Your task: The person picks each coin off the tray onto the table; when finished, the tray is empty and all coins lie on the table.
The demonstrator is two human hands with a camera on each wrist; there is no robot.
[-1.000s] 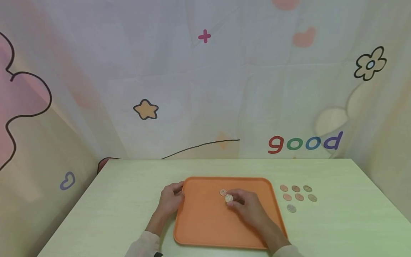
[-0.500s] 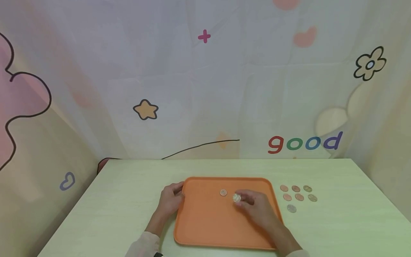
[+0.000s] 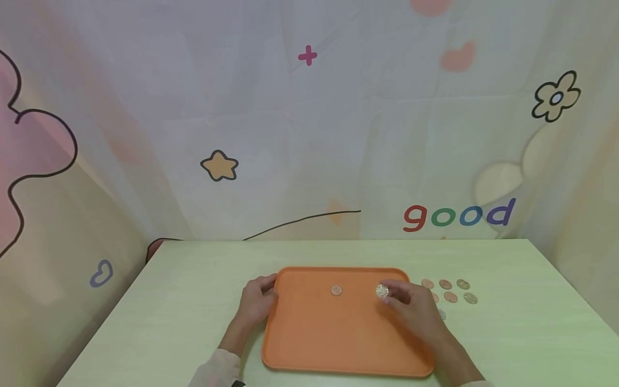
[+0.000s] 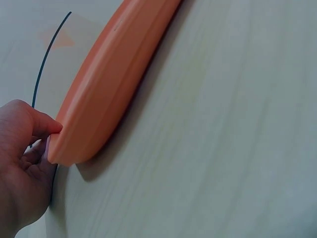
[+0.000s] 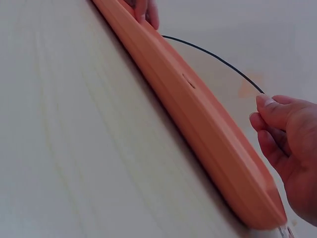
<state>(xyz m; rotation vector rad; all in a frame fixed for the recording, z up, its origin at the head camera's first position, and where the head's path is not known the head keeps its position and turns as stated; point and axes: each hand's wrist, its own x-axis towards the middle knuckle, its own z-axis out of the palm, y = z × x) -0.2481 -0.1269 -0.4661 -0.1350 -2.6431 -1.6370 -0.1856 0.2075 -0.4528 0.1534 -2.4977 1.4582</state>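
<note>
An orange tray [image 3: 319, 338] lies on the table. My left hand [image 3: 257, 301] grips its left rim; in the left wrist view the thumb [image 4: 47, 123] lies on the rim. Over the tray's right part, my right hand [image 3: 418, 309] pinches a silvery coin [image 3: 382, 291] between thumb and fingertips. One copper-coloured coin [image 3: 336, 290] rests on the tray towards its far side. From the right wrist view, the right hand [image 5: 294, 144] shows above the tray's edge, and the coin is hidden there.
Right of the tray, several coins lie in loose rows on the table, among them a copper one [image 3: 451, 297] and a duller one [image 3: 470, 298]. The right hand partly covers two of them. A printed curtain [image 3: 309, 134] hangs behind the table [image 3: 159, 312].
My right hand has carried the silvery coin rightward, away from the copper-coloured coin towards the tray's right edge. The left hand has stayed on the rim.
</note>
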